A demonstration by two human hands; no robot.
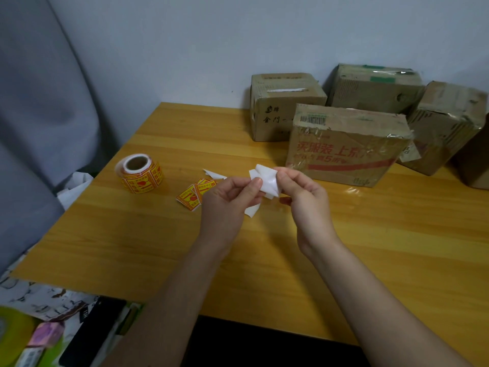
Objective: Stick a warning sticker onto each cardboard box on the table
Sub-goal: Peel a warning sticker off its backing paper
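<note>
Peeling a white-backed sticker piece [266,182] above the table [370,247], pinched between left hand [227,200] and right hand [304,197], close together. Risks folding adhesive onto itself or tearing. Beyond: loose stickers [194,196], roll [140,176], printed box [344,144] waiting.

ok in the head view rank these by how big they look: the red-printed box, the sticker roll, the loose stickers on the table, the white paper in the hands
1. red-printed box, clearly largest
2. sticker roll
3. white paper and loose stickers: look about alike; the paper is partly hidden by the fingers and the stickers by the left hand, so no ranking between them.
</note>
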